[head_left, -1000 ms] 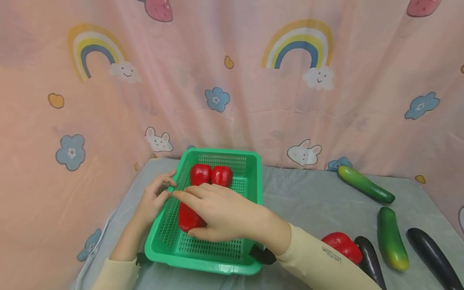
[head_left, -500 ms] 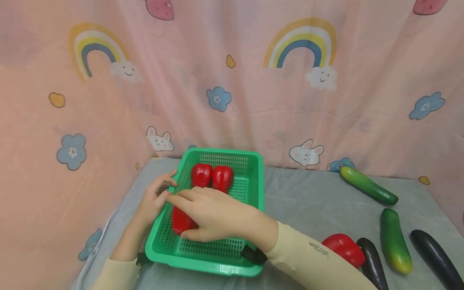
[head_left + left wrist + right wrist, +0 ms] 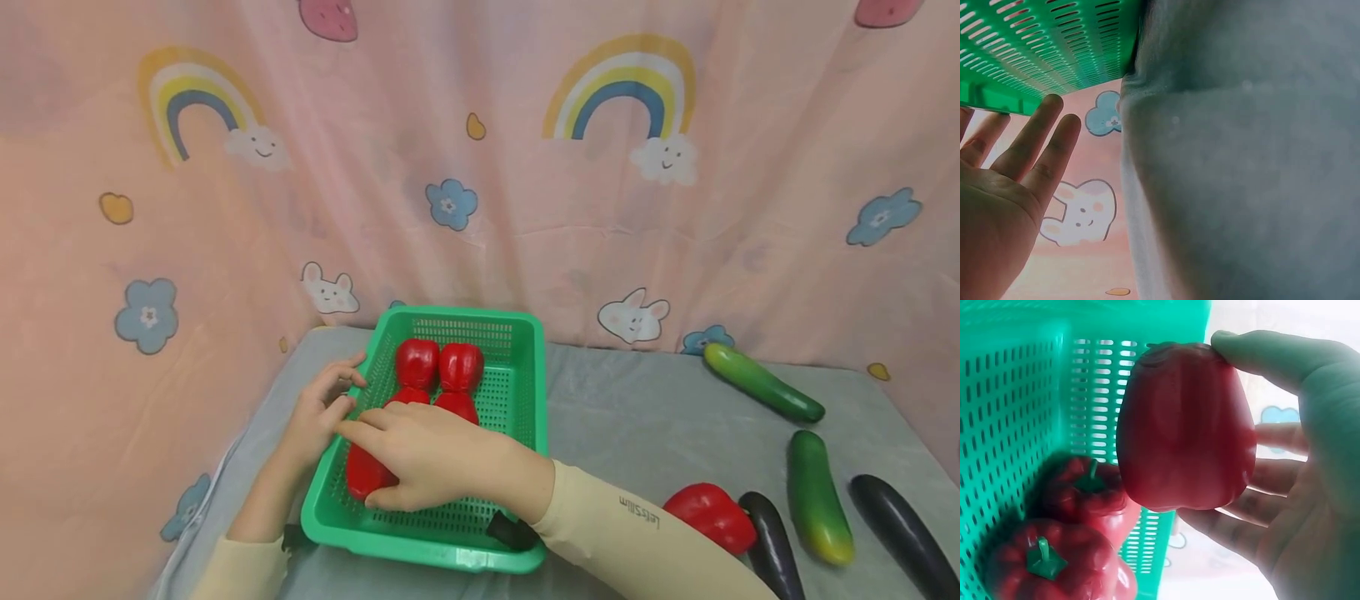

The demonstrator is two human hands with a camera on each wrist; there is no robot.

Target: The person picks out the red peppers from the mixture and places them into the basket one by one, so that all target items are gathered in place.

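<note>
A red bell pepper (image 3: 1185,431) is gripped in my right hand (image 3: 431,454), thumb at one end and fingers along its other side. In the head view it hangs over the front left part of a green plastic basket (image 3: 420,550), partly covered by the hand. Several more red bell peppers (image 3: 417,363) lie in the basket toward its back; some are partly hidden behind the right hand. At the basket's left rim is my left hand (image 3: 318,412). The left wrist view shows its fingers (image 3: 1054,153) fairly straight, their tips at the basket's rim.
Right of the basket on the grey cloth (image 3: 615,417) lie another red bell pepper (image 3: 710,517), two eggplants, one of them dark and long (image 3: 903,533), and two green cucumber-like vegetables, one farther back (image 3: 763,383). A pink patterned curtain (image 3: 517,250) hangs behind.
My right hand has moved left and toward the front of the basket with the red bell pepper, uncovering more of the peppers behind. The left hand stays at the rim.
</note>
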